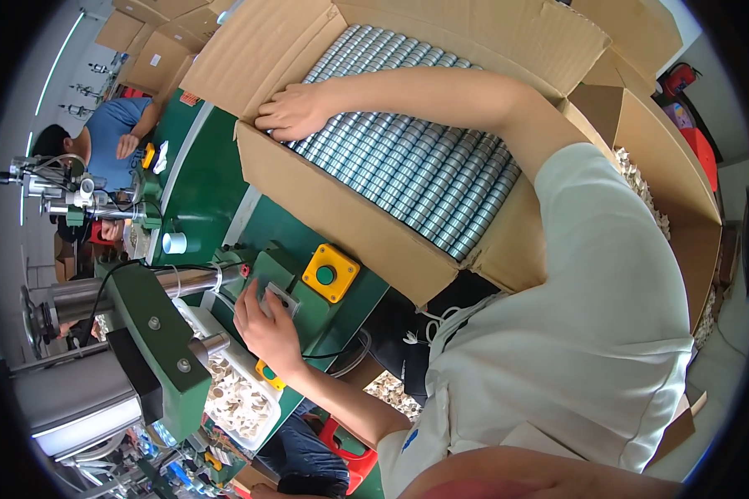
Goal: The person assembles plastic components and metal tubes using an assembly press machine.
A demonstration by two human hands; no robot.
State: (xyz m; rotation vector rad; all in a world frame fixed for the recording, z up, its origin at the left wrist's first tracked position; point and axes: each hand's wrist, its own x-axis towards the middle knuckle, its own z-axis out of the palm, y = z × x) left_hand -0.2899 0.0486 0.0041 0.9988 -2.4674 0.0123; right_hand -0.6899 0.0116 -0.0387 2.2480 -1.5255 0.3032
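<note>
Plainly, the cylinders (408, 170) lie packed in rows inside the open carton (329, 204); the right hand (295, 112) rests on their far end, fingers bent down, while the left hand (268, 333) hovers at the press base (318, 306), fingers loosely curved and parted. I cannot tell whether either grips anything: the right fingertips are hidden against the cardboard, and the left palm faces away. A stray forearm knocking the button box (331, 273) could set the press (158, 349) off with fingers close by, and a careless pull could topple neighbouring cylinders out of line. The ram (212, 345) seems to stand beside the left hand, though the fisheye bend obscures its height. The carton's floor is covered, and the press's outer end fades into the dark rim.
</note>
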